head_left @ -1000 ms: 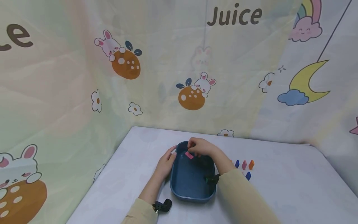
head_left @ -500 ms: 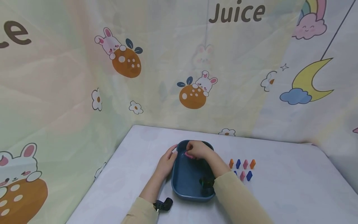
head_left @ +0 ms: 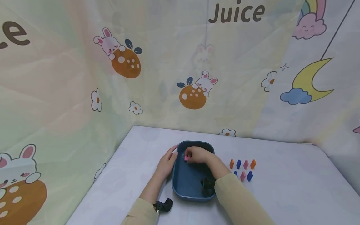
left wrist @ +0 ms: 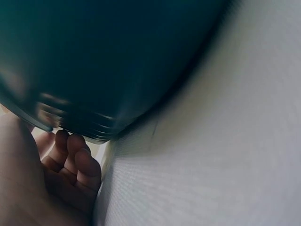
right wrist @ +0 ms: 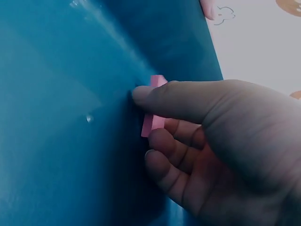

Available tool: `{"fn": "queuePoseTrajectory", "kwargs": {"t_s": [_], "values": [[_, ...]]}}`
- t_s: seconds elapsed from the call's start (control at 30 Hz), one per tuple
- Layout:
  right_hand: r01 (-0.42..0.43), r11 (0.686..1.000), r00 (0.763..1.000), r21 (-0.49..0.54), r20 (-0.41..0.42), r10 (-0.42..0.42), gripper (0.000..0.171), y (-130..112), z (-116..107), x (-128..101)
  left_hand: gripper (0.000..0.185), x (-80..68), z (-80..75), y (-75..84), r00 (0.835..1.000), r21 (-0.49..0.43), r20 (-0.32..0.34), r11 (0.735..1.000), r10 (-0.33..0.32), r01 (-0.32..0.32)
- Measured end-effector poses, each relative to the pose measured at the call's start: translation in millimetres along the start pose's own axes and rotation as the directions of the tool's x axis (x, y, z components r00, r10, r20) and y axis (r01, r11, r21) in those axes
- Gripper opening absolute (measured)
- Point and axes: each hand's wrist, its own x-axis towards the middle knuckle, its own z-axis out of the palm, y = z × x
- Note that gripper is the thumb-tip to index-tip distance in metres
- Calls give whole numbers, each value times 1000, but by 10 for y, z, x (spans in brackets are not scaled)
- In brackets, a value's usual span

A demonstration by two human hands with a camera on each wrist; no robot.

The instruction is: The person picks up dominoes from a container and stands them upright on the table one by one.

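A: Where is the right hand [head_left: 197,155]?

B: Inside the blue tray [head_left: 184,187], toward its far end. Thumb and fingers [right wrist: 165,143] are curled round a small pink block [right wrist: 153,106] — the wrist view shows the thumb laid across it, the block pinched against the fingers, low over the tray floor. Whether the block touches the floor I cannot tell.

A: And the left hand [head_left: 168,161]?

B: At the tray's left wall, near the far corner. In the head view its fingers lie fairly straight along the outer side of the rim, gripping nothing. The left wrist view is blurred; it shows the dark underside of the tray and loosely bent fingers [left wrist: 75,162] beside it — the hand looks relaxed, resting against the tray rather than clasping it.

A: What else is on the table [head_left: 281,193]?

B: To the right of the tray, just beside the right forearm, stands a small group of blocks in two rows. The far row reads orange [head_left: 232,163], blue [head_left: 238,163], pink [head_left: 246,164], orange [head_left: 253,163]; the near row shows a pink one [head_left: 243,176] and a blue one [head_left: 249,176], with another blue partly hidden by the sleeve. They stand apart from the tray, not touching it.

A: The surroundings?

B: A white tabletop, and behind it a pastel backdrop [head_left: 84,78] printed with rabbits, oranges, a moon and the word "Juice"
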Motion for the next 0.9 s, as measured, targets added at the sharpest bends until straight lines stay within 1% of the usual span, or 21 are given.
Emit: {"fn": "queuePoseTrajectory", "kwargs": {"t_s": [0.13,0.37,0.6,0.77,0.9], "values": [[5,999,1000,-52,-4,-6,10,9,15,10,44,-11,2,-15,1000,0,0,1000,0,0],[0,998,1000,-62,-15,-1,11,3,16,6,44,-14,-5,-15,1000,-4,2,1000,2,-2],[4,1000,1000,-9,-3,-4,13,-38,-33,-34,45,6,-11,-35,996,-2,1,996,88,-88],[7,1000,1000,28,-15,-7,11,-50,-112,-40,45,0,-9,-21,998,-8,3,998,70,-70],[4,996,999,90,-42,0,8,-56,-243,-93,44,7,-4,-9,998,1,-6,998,70,-70]]}}
